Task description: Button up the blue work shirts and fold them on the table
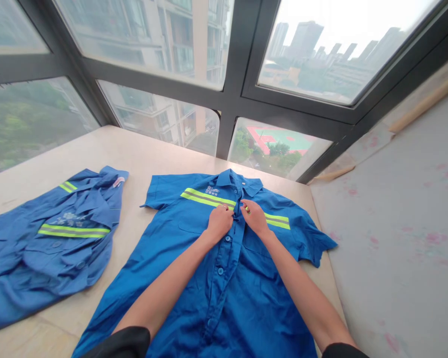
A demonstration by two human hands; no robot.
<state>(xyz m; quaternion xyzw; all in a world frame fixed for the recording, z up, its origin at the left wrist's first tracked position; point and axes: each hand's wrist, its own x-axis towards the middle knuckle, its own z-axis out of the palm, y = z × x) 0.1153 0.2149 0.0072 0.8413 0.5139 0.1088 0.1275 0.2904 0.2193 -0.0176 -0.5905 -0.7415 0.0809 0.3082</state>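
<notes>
A blue short-sleeved work shirt [194, 238] lies spread face up in front of me, collar toward the window. Yellow-green and grey reflective bands cross its chest, with white lettering above the band on the left. My left hand [221, 220] is closed on the front placket at chest height. Just to its right, my right hand [254, 217] pinches the opposite front edge. Below my hands, buttons [220, 271] show along the placket. Whatever button lies between my fingertips is hidden.
A second blue work garment [59, 228] with reflective bands lies rumpled at the left on the pale ledge [134, 149]. Dark window frames [231, 84] rise behind the ledge. A wall with floral paper [395, 238] bounds the right side.
</notes>
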